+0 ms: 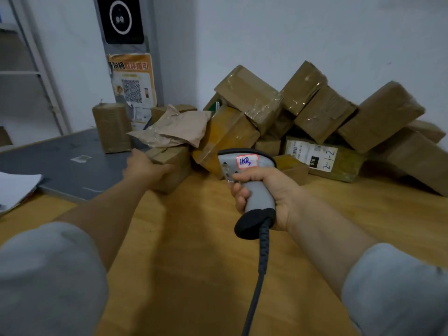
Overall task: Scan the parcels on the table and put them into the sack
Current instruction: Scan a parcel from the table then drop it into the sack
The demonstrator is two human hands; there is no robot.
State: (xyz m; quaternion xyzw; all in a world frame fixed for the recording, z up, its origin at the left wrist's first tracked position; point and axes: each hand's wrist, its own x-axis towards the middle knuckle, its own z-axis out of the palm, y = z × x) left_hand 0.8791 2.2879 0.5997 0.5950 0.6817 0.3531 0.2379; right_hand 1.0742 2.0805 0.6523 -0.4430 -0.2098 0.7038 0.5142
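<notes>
the right hand (271,197) holds tight round the grey plastic scanner (252,183). the left hand (145,167) grips a small brown cardboard box (173,170) on the near left of the pile.

pale wall (315,32), wooden table (194,238), grey metal shelving (29,73) at left.

Single view, worn on your head, wide-angle, straight lines bow at the edges. You face forward and down over the wooden surface (194,251) toward the white wall (315,32). Your sleeves (43,275) fill the bottom corners, very close. Left hand (145,167) and right hand (271,192) sit mid-frame, near. Parcels (315,112) farther back, upper right, against the wall.
</notes>
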